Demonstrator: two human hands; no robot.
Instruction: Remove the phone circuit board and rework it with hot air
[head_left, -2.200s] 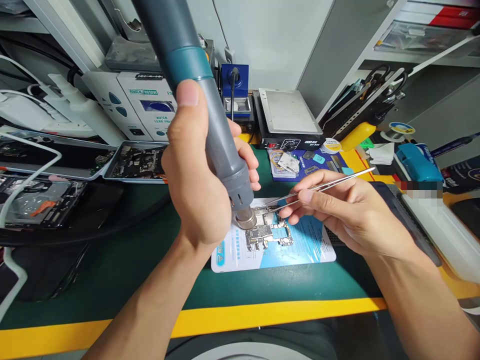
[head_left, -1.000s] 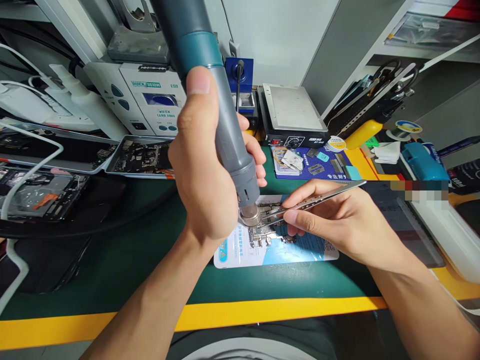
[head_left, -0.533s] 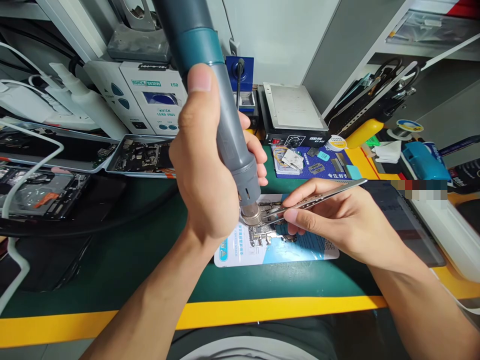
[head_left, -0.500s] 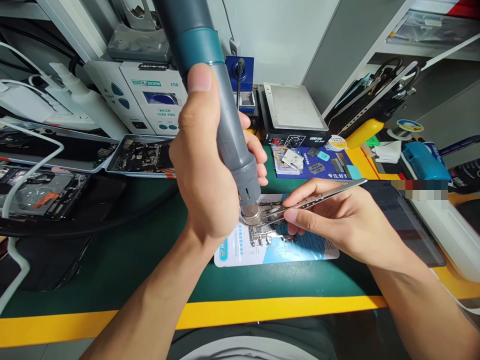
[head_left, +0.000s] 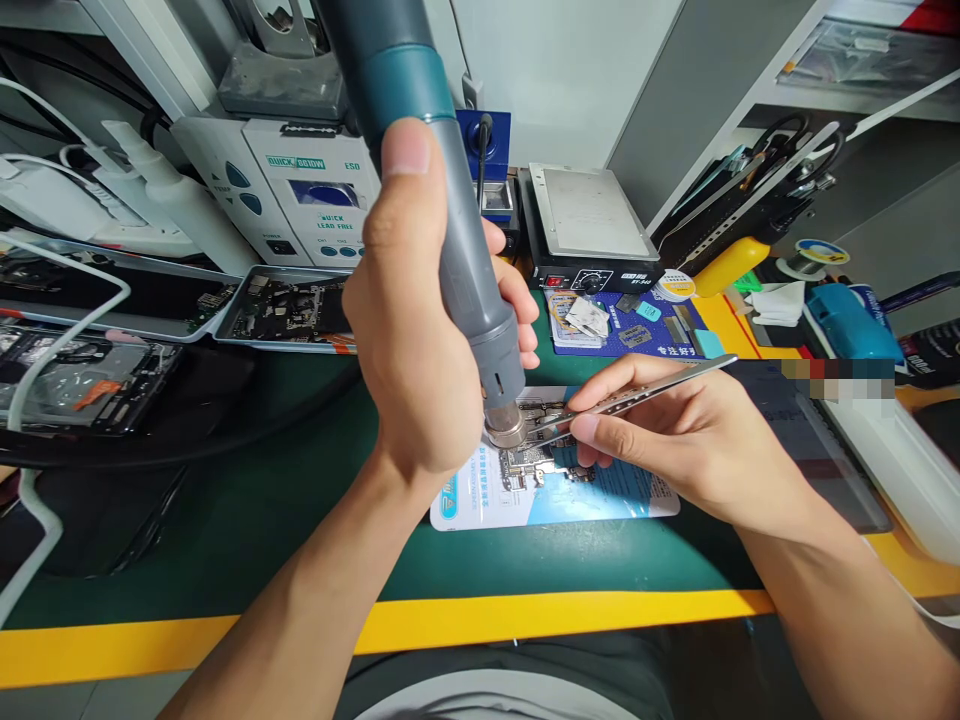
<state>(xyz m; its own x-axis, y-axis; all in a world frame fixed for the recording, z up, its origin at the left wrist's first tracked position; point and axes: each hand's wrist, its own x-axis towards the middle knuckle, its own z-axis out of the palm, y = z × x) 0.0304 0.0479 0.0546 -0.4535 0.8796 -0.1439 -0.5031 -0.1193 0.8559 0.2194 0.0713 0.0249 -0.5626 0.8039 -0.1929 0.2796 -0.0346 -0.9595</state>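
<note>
My left hand [head_left: 420, 330] is wrapped round the grey and teal handle of a hot air gun [head_left: 469, 245], its metal nozzle pointing down over a circuit board [head_left: 536, 468]. Between the thumb and fingers of my right hand [head_left: 660, 425] is a pair of metal tweezers [head_left: 637, 398]. The tweezers' tips reach in beside the nozzle, over the board; whether they touch a part there I cannot tell. Beneath the board lies a white and blue printed card [head_left: 480, 505]. The nozzle and tweezers hide some of the board.
A white rework station [head_left: 322, 165] stands behind on the left, beside trays of boards [head_left: 300, 310]. At the back is a black hot plate [head_left: 592, 225]. A dark flat panel [head_left: 802, 440] lies to the right. A thick black hose [head_left: 187, 440] crosses the green mat [head_left: 300, 530].
Hardly anything differs. The whole view has shifted slightly, and both hands keep their hold on the hot air gun and the tweezers in nearly the same place.
</note>
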